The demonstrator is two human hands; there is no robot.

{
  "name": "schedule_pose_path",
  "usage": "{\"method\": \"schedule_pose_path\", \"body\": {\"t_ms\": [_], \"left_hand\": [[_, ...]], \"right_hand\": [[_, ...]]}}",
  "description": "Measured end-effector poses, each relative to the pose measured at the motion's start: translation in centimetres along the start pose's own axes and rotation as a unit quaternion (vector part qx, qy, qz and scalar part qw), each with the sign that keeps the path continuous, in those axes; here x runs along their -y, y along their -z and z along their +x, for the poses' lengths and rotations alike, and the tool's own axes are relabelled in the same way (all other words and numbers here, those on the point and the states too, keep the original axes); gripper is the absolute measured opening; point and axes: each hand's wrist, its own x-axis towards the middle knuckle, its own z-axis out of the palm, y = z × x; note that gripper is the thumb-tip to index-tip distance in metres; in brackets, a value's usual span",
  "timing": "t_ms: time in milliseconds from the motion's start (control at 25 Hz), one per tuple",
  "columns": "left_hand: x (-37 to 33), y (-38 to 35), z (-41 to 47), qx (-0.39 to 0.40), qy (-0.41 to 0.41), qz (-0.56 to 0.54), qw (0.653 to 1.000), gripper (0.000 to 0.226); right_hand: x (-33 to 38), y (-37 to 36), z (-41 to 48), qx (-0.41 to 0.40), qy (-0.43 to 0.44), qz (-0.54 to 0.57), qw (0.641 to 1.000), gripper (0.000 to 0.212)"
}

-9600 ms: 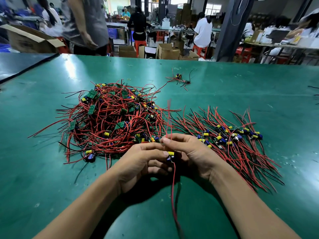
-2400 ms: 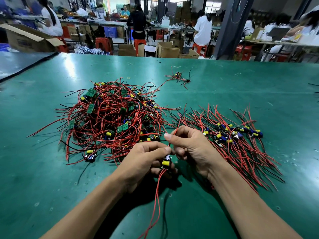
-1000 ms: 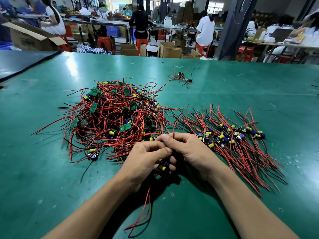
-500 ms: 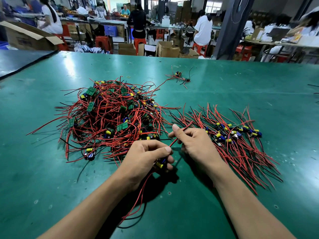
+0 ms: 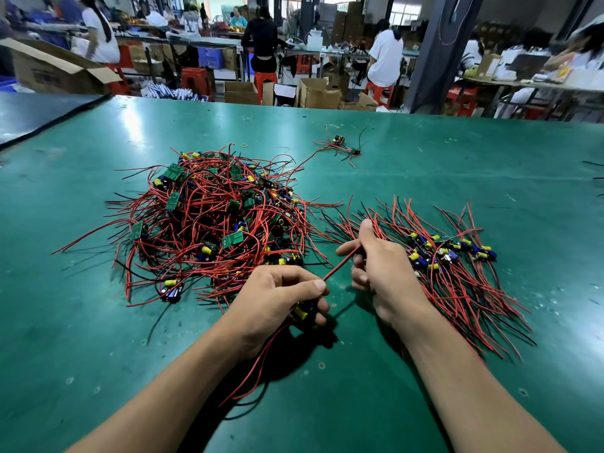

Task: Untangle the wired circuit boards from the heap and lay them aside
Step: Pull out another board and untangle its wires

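Observation:
A tangled heap point(image 5: 215, 220) of small green circuit boards with red and black wires lies left of centre on the green table point(image 5: 425, 165). To its right a sorted pile point(image 5: 444, 256) of boards lies with wires fanned out. My left hand point(image 5: 277, 299) grips one circuit board point(image 5: 302, 312) with yellow and blue parts, mostly hidden under the fingers; its other wires trail toward me. My right hand point(image 5: 382, 269) pinches that board's red wire point(image 5: 341, 263), which runs taut between both hands.
A lone wired board point(image 5: 340, 143) lies farther back on the table. A darker table point(image 5: 39, 112) adjoins at the far left. Beyond the far edge stand cardboard boxes point(image 5: 318, 93), red stools, a dark pillar point(image 5: 438, 50) and several seated workers.
My hands have drawn apart. The right hand has slid out along the red wire to the right, pulling it straight, while the left hand keeps the board in place.

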Motion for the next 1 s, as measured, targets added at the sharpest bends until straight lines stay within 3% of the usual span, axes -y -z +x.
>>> {"method": "schedule_pose_path", "body": {"t_ms": [80, 120, 320, 440, 640, 800, 920, 1000], "left_hand": [[-0.1, 0.2, 0.0, 0.000, 0.005, 0.000, 1.000, 0.009], [-0.1, 0.3, 0.0, 0.001, 0.007, 0.001, 1.000, 0.010], [-0.1, 0.4, 0.0, 0.011, 0.020, -0.005, 1.000, 0.008], [-0.1, 0.8, 0.0, 0.023, 0.024, -0.012, 0.999, 0.013], [-0.2, 0.9, 0.1, 0.037, 0.032, -0.007, 0.999, 0.013], [-0.3, 0.9, -0.1, 0.021, 0.039, -0.024, 0.999, 0.013], [-0.6, 0.7, -0.1, 0.003, 0.044, -0.048, 0.998, 0.021], [-0.8, 0.6, -0.1, -0.008, 0.045, -0.059, 0.997, 0.027]], "right_hand": [[0.5, 0.0, -0.1, 0.034, -0.058, 0.096, 0.993, 0.065], [0.4, 0.0, 0.0, 0.039, -0.047, 0.080, 0.995, 0.064], [-0.6, 0.7, -0.2, -0.024, 0.127, -0.124, 0.984, 0.043], [-0.7, 1.2, -0.1, -0.037, 0.186, -0.152, 0.970, 0.039], [-0.7, 0.7, -0.2, -0.007, 0.140, -0.091, 0.986, 0.043], [0.5, 0.8, -0.3, 0.022, 0.053, 0.034, 0.998, 0.064], [0.9, 0.7, -0.6, 0.051, 0.029, 0.012, 0.998, 0.080], [0.7, 0.3, -0.9, 0.069, 0.036, -0.024, 0.997, 0.077]]}}
